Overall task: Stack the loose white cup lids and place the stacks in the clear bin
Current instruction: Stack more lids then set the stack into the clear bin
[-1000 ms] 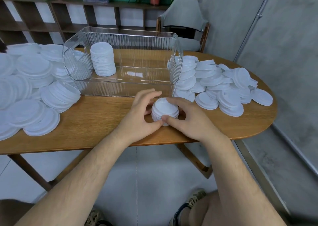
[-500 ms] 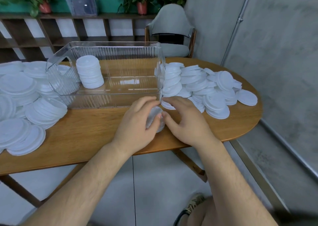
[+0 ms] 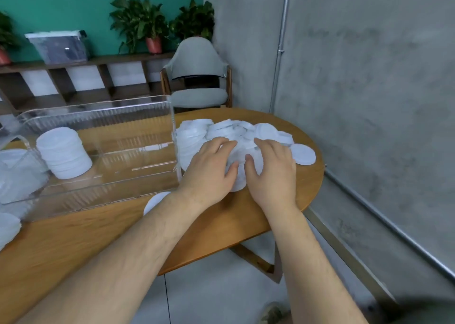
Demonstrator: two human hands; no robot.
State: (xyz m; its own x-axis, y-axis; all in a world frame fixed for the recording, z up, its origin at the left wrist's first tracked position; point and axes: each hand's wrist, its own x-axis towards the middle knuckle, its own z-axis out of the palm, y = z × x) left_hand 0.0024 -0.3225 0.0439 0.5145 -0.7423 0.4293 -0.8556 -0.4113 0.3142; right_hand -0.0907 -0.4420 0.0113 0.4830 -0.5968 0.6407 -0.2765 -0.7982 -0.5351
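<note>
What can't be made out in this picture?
1. Head view: the left hand and right hand cover part of the right lid pile; whether the fingers grip any is unclear.
2. The left forearm hides most of one lid by the clear bin.
3. The left frame edge cuts off the left lid pile.
4. Blur: the stack in the bin cannot be counted.

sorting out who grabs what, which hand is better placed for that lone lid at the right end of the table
Right. The right hand sits next to the lone lid; the left hand is on the clear bin side of the lid pile, farther away.
</note>
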